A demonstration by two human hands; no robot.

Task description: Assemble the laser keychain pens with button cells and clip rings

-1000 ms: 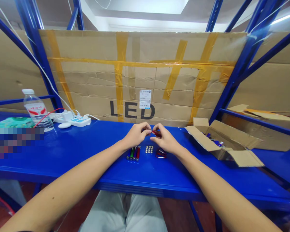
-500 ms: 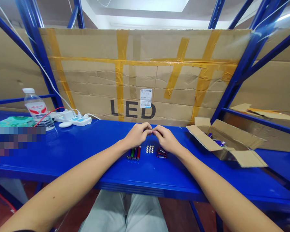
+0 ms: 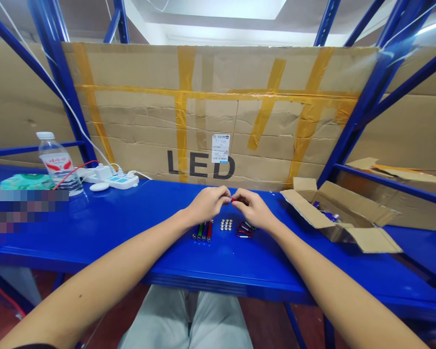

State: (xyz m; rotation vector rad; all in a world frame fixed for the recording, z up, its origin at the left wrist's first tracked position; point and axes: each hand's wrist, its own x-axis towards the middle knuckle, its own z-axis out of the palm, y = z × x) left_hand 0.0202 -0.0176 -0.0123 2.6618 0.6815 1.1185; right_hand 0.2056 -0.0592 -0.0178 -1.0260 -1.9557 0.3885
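Observation:
My left hand (image 3: 211, 201) and my right hand (image 3: 252, 207) meet fingertip to fingertip above the blue table. A small red piece (image 3: 233, 199) shows at the pinched fingers of my right hand; most of it is covered. My left fingers are also pinched, and whatever they hold is hidden. Below my left hand lies a row of slim metal tubes (image 3: 204, 231), green, red and darker ones, like small penlights. Several silver button cells (image 3: 226, 224) stand in a neat grid beside them. Under my right hand are carabiners (image 3: 244, 229), mostly red, with some green showing.
An opened cardboard box (image 3: 343, 211) with blue-purple items inside stands on the right. On the left are a water bottle (image 3: 58, 162), a teal packet (image 3: 27, 182) and a white power strip (image 3: 119, 180) with cables. A large taped cardboard sheet (image 3: 145, 126) walls off the table's back edge.
The fingertips have shifted slightly, and a bit of red now shows between them. Things on the table lie as before; the camera view has moved a little.

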